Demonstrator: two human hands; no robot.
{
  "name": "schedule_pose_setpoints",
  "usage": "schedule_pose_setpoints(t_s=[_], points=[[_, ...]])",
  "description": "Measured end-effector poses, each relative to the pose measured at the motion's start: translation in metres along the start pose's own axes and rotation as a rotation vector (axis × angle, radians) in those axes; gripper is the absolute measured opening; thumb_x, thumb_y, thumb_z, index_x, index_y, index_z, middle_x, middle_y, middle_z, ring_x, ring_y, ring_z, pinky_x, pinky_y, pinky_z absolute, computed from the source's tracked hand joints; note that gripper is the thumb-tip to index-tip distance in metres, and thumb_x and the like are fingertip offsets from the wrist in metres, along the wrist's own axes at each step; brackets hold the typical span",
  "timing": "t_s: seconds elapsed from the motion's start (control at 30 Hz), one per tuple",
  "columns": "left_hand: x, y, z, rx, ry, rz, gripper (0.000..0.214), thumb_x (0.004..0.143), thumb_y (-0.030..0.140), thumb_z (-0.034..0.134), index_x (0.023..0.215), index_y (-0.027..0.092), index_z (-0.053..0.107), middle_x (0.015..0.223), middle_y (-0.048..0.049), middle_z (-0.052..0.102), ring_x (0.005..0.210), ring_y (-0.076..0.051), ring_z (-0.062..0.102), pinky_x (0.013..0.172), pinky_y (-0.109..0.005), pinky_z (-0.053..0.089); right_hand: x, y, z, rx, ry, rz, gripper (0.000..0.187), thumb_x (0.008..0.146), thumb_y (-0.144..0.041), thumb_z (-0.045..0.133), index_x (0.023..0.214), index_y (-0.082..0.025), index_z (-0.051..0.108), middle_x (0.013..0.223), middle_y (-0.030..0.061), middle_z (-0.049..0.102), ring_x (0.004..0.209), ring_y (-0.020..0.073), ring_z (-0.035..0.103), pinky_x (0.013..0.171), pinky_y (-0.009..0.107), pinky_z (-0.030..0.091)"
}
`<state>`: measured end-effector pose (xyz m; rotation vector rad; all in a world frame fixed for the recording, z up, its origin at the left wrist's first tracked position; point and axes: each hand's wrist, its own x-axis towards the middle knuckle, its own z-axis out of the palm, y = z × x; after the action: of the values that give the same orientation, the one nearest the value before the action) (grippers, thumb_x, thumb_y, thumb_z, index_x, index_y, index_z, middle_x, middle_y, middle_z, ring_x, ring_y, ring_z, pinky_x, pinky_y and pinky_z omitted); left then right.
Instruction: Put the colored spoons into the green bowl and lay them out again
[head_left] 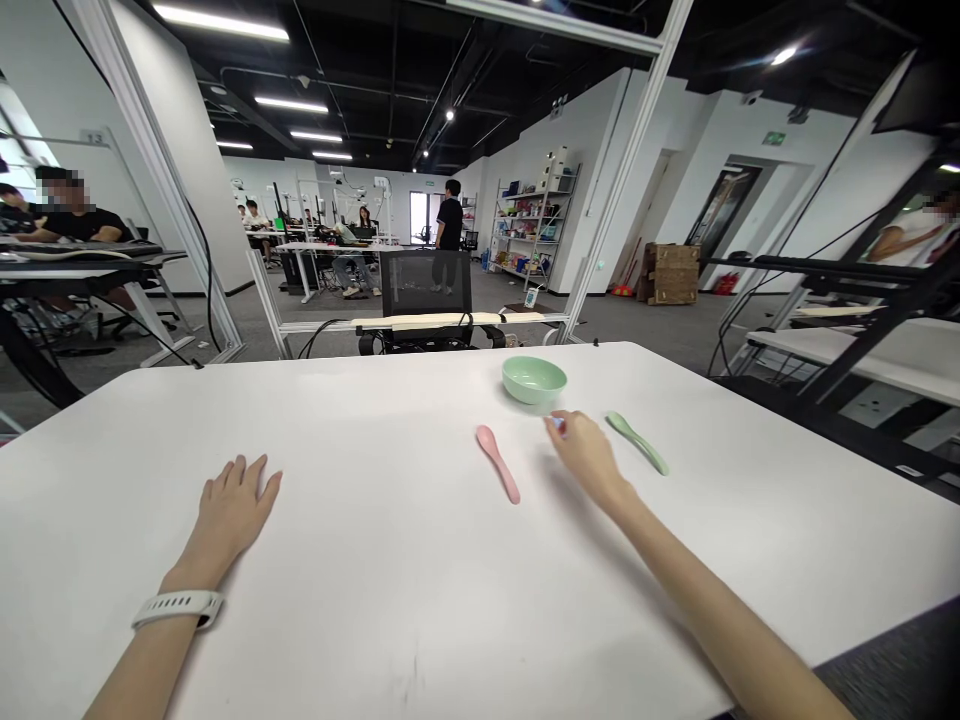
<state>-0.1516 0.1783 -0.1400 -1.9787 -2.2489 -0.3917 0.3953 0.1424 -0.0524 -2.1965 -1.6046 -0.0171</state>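
Observation:
My left hand point(234, 500) lies flat on the white table with its fingers stretched out and nothing in it. Just in front of a light green bowl point(534, 381), my right hand point(585, 450) is closed in a pinch, held over the tabletop. A small whitish-blue thing point(556, 423) shows at its fingertips, mostly hidden, so its kind cannot be made out. To the left of this hand a pink spoon point(498, 464) rests on the table. On its other side lies a green spoon point(637, 443). Neither spoon is touched.
The white table point(337, 600) has its far edge just behind the bowl. Beyond it stand a metal frame with a crossbar and a black mesh chair point(426, 283). Several people are farther back in the room, and a black frame structure stands at the right.

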Motion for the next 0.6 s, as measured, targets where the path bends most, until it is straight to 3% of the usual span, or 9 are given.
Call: schedule_pose_setpoints(t_s=[0.13,0.3,0.37,0.47,0.6], points=[[0.000,-0.001,0.002,0.010,-0.006,-0.004,0.083,0.110,0.050,0.023,0.167,0.002,0.061,0.178,-0.0318,0.057,0.169,-0.046,0.051,0.138,-0.062,0.040,0.033,0.070,-0.022,-0.116,0.077,0.180,0.052,0.117,-0.031,0.048,0.151,-0.004,0.076,0.141,0.0296,0.078,0.120,0.0360,0.080,0.106,0.043,0.057],[-0.001,-0.002,0.003,0.016,0.028,0.009,0.079,0.109,0.048,0.026,0.164,0.005,0.064,0.175,-0.0302,0.060,0.166,-0.045,0.054,0.136,-0.062,0.043,0.047,0.150,-0.024,-0.204,0.003,0.346,0.052,0.108,-0.038,0.065,0.145,-0.004,0.077,0.152,0.0345,0.070,0.110,0.0372,0.084,0.101,0.047,0.063],[-0.002,-0.001,0.002,0.012,0.047,0.010,0.077,0.108,0.048,0.030,0.163,0.007,0.065,0.173,-0.0295,0.063,0.164,-0.045,0.056,0.135,-0.061,0.044,0.049,0.170,-0.021,-0.201,-0.012,0.345,0.049,0.103,-0.042,0.072,0.135,-0.007,0.082,0.143,0.0339,0.075,0.107,0.0385,0.084,0.096,0.048,0.064],[-0.003,-0.001,0.000,-0.011,0.058,0.003,0.076,0.106,0.049,0.033,0.160,0.009,0.067,0.170,-0.0287,0.065,0.162,-0.045,0.059,0.134,-0.061,0.046,0.051,0.184,-0.016,-0.152,0.001,0.318,0.043,0.095,-0.055,0.078,0.108,-0.015,0.087,0.112,0.0264,0.084,0.100,0.0395,0.083,0.086,0.047,0.063],[-0.002,-0.003,0.000,-0.052,0.052,-0.006,0.080,0.105,0.052,0.031,0.160,0.008,0.068,0.170,-0.0300,0.065,0.164,-0.045,0.057,0.135,-0.063,0.045,0.053,0.186,-0.014,-0.033,0.017,0.328,0.045,0.090,-0.065,0.079,0.075,-0.023,0.079,0.077,0.0165,0.078,0.079,0.0345,0.078,0.070,0.041,0.056]])
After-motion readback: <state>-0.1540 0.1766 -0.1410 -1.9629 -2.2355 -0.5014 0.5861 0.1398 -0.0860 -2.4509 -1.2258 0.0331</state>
